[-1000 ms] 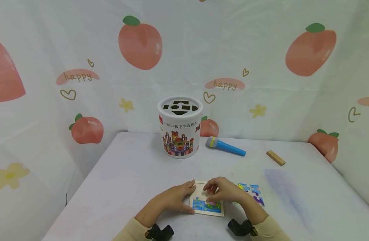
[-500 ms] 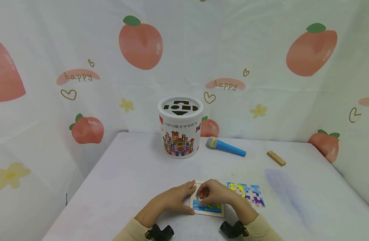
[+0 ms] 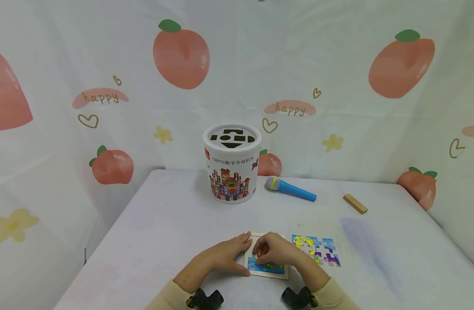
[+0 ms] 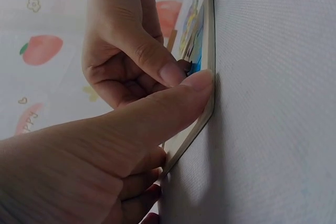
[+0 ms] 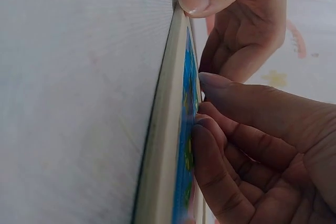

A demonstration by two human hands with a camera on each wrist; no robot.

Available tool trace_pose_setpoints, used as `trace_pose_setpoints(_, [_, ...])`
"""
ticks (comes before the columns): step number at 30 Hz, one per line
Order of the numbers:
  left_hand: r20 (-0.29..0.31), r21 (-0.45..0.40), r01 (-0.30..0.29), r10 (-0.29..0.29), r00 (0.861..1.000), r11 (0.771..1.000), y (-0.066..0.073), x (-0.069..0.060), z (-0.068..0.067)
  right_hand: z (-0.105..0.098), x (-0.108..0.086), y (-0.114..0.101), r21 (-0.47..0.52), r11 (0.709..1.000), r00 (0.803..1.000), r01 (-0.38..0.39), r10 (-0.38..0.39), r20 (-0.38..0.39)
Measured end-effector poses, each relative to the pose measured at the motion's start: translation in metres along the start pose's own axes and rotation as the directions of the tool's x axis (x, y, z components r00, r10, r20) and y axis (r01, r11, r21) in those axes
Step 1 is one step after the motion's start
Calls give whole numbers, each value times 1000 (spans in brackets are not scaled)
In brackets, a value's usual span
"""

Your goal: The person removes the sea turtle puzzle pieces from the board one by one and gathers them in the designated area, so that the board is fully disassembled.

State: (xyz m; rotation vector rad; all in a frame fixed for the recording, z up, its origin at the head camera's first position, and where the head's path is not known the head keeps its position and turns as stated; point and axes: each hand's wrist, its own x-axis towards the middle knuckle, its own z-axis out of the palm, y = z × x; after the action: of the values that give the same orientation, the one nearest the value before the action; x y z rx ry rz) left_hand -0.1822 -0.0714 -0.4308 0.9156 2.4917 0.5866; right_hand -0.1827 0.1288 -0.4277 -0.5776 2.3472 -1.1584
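My left hand (image 3: pixel 223 255) grips the left side of a shallow wooden puzzle tray (image 3: pixel 286 272). In the left wrist view, the left thumb (image 4: pixel 198 80) rests on the tray's rim (image 4: pixel 209 30). My right hand (image 3: pixel 277 249) is over the tray, thumb and fingers pinching a small puzzle piece low at its left part; the fingers mostly hide the piece. Joined blue pieces (image 3: pixel 256 266) fill the tray's near part. In the right wrist view, the right hand (image 5: pixel 262 145) has its fingertips at the picture surface (image 5: pixel 187 93). Several loose pieces (image 3: pixel 331 259) lie right of the tray.
A white bucket (image 3: pixel 232 172) with a shape-cutout lid stands at the back of the table (image 3: pixel 175 215). Right of it lie a blue toy microphone (image 3: pixel 296 190) and a small wooden block (image 3: pixel 355 203). A peach-patterned cloth (image 3: pixel 237 64) hangs behind.
My right hand has moved left across the tray and lowered its fingertips at the left part, uncovering more loose pieces. My left hand has kept its place on the tray.
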Motion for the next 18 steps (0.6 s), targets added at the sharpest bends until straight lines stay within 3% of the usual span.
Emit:
trace_pose_setpoints(8, [-7, 5, -2, 2, 1000, 1000, -2, 1, 2, 1, 0, -1, -26, 1000, 1000, -10, 10, -4])
trace_pose_setpoints(18, [-16, 19, -3, 3, 1000, 1000, -1, 1, 2, 0, -1, 0, 13, 999, 999, 33, -33, 7])
